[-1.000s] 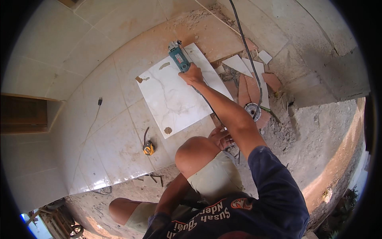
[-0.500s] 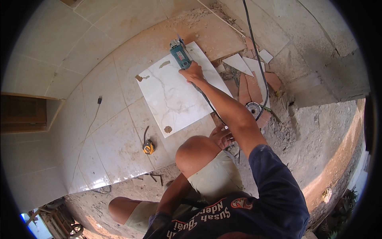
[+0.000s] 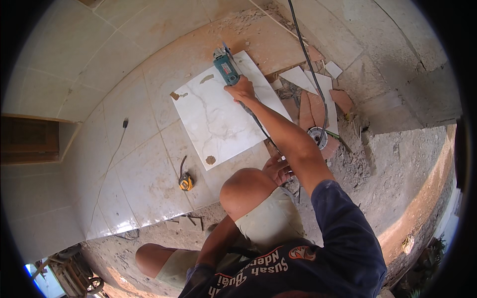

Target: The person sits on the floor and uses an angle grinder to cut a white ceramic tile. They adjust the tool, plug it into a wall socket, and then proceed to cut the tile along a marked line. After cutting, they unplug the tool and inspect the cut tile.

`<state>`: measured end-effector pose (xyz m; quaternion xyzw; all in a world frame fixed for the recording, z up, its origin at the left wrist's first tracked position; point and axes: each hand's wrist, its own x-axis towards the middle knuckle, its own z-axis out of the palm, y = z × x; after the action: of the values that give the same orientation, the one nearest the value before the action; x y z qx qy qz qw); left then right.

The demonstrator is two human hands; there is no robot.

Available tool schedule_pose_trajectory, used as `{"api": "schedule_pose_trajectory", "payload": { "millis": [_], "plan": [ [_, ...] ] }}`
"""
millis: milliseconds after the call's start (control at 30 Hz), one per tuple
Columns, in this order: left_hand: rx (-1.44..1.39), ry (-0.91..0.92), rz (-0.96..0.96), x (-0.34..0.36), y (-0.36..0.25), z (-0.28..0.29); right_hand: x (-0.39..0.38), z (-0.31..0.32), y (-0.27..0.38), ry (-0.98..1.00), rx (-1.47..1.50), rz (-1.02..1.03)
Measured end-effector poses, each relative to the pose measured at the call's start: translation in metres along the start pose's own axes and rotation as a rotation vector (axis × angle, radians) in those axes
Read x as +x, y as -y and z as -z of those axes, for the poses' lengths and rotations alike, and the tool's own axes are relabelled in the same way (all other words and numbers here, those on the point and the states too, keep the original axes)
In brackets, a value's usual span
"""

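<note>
A green angle grinder (image 3: 226,67) rests at the far part of a white marbled tile (image 3: 218,119), its thin disc on the far side. My right hand (image 3: 240,89) is closed around the rear of its body. The grinder's black cord (image 3: 257,121) runs back under my right forearm. Beside my raised knee, my left hand (image 3: 278,169) has its fingers curled at this cord; the knee and right arm hide part of it. The tile lies flat on the floor and has brown chipped patches near two corners.
Broken tile pieces (image 3: 310,107) and a round metal disc (image 3: 318,136) lie on the right. A black cable (image 3: 309,59) hangs across that side. On the left are a yellow tape measure (image 3: 186,182) and a plug (image 3: 125,122) on a thin cord. Rough rubble ground borders the tiled floor.
The hanging black cable has swung a little to the left. Both hands and the grinder keep practically the same place on and beside the tile.
</note>
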<state>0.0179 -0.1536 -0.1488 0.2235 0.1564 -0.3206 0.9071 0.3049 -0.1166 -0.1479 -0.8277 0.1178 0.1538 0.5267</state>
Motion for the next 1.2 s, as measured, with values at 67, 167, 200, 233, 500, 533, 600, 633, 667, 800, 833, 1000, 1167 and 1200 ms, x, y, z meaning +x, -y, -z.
{"api": "schedule_pose_trajectory", "payload": {
  "millis": [67,167,200,233,500,533,600,633,667,800,833,1000,1167,1200],
  "plan": [
    [-0.008,-0.011,0.0,0.001,0.002,0.003,-0.001,-0.001,0.0,0.007,-0.003,0.003],
    [-0.009,-0.009,0.008,0.003,0.003,0.006,0.001,0.001,0.0,-0.011,-0.017,0.021],
    [-0.007,-0.005,0.012,0.003,0.003,0.007,0.002,0.002,0.0,0.001,-0.018,0.013],
    [-0.006,0.001,0.016,0.004,0.003,0.009,0.003,0.004,0.001,0.013,-0.019,0.002],
    [-0.005,-0.02,0.026,0.006,0.005,0.012,0.001,0.003,0.003,0.02,-0.001,-0.014],
    [-0.003,-0.016,0.024,0.006,0.005,0.011,0.002,0.004,0.002,0.022,0.0,-0.01],
    [0.0,-0.009,0.021,0.007,0.005,0.01,0.003,0.005,0.0,0.027,-0.001,-0.007],
    [0.002,-0.009,0.018,0.007,0.006,0.01,0.002,0.005,0.0,0.033,-0.002,-0.006],
    [0.003,-0.009,0.015,0.007,0.006,0.01,0.002,0.004,0.0,0.039,-0.003,-0.005],
    [0.01,-0.018,0.018,0.006,0.006,0.012,0.0,0.005,0.003,0.039,-0.021,-0.005],
    [0.005,-0.012,0.015,0.007,0.007,0.012,0.0,0.005,0.003,0.041,-0.027,-0.006],
    [0.0,-0.012,0.016,0.008,0.008,0.011,0.003,0.006,0.0,0.046,-0.029,-0.016],
    [0.008,-0.016,0.016,0.008,0.008,0.013,0.003,0.005,0.001,0.051,-0.022,-0.017],
    [0.014,-0.02,0.017,0.007,0.008,0.012,0.003,0.005,0.001,0.052,-0.021,-0.016]
  ]
}}
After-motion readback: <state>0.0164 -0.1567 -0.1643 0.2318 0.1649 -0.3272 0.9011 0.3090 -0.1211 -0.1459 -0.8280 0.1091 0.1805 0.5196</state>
